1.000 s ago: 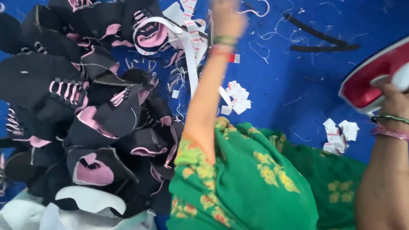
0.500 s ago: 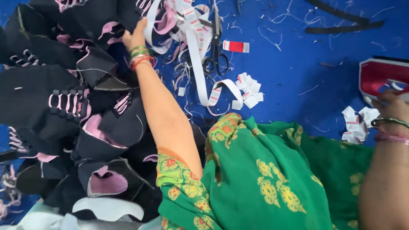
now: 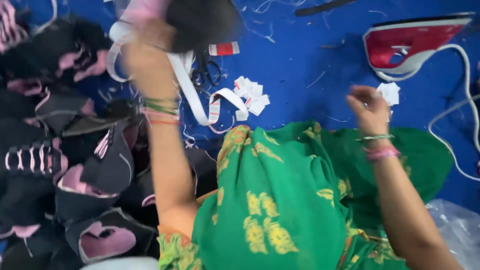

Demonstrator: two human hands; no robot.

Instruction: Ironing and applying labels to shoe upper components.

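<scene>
a view from above of a person sitting on a blue work surface (image 3: 310, 55), a green garment with yellow flowers (image 3: 280, 200) spread over the lap. the left hand (image 3: 147, 47) is raised and blurred with motion, closed around a black and pink shoe upper (image 3: 195, 20) held above the surface near the top of the view; bangles ring the wrist below it. to the left lies a deep pile of shoe uppers (image 3: 75, 165) of the same kind, black with pink lining and lacing, some overlapping, reaching from the top edge to the bottom edge.

the right hand (image 3: 370, 107) is lifted over the lap, its fingers loosely curled; whether it pinches anything cannot be told. just beyond it lies a small white label (image 3: 389, 92), and past that a red and white clothes iron (image 3: 412, 45) rests on its side with a white cord (image 3: 455, 120) trailing toward the right edge.

between the hands, on the blue surface, lie a loop of white label tape (image 3: 200, 105), a cluster of cut white labels (image 3: 252, 95), a pair of black scissors (image 3: 207, 75) and loose thread scraps.

the step in hand looks like picking one upper out of the pile and carrying it toward the lap. the next move would seem to call for bringing the upper down within reach of the right hand and pairing it with a label.
</scene>
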